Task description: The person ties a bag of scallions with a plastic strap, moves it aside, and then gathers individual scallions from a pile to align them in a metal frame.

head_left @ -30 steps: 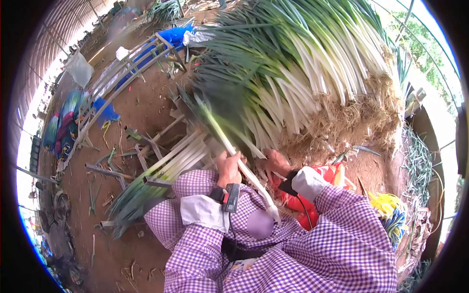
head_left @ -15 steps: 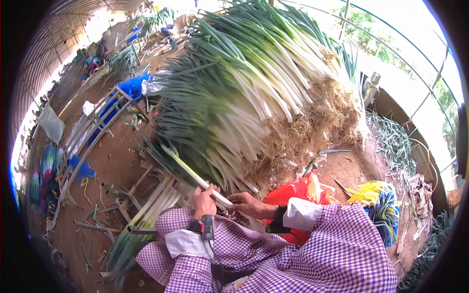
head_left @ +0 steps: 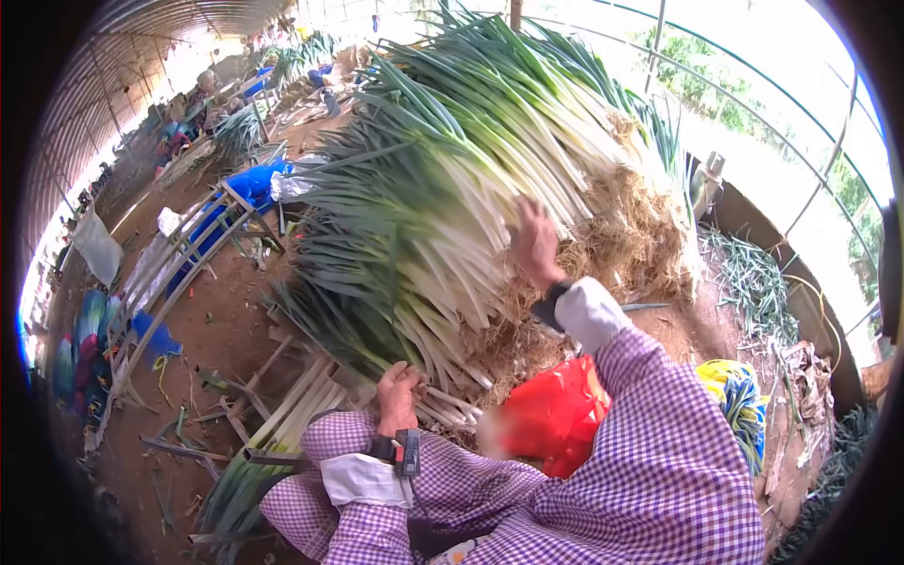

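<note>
A large heap of leeks (head_left: 443, 179) fills the middle, green leaves to the upper left and white stems toward the right. My right hand (head_left: 534, 243) reaches over it, fingers stretched onto the white stems just above the matted brown roots (head_left: 621, 235). Low beside the heap's near edge is my left hand (head_left: 399, 394), its fingers curled in; whatever may be in them is hidden. White leek ends (head_left: 450, 411) lie just right of that hand. To its left, a smaller batch of leeks (head_left: 268, 424) rests across metal bars next to my knee.
A red plastic bag (head_left: 557, 414) lies in front of my lap. Yellow and blue ties (head_left: 737, 400) are bundled at the right. A metal frame (head_left: 188, 254) with blue cloth stands at the left. Leaf scraps (head_left: 749, 282) cover the ground by the right wall.
The single leek that was between my two hands is no longer in them. My right hand has moved up and forward onto the heap, while the left has shifted only slightly.
</note>
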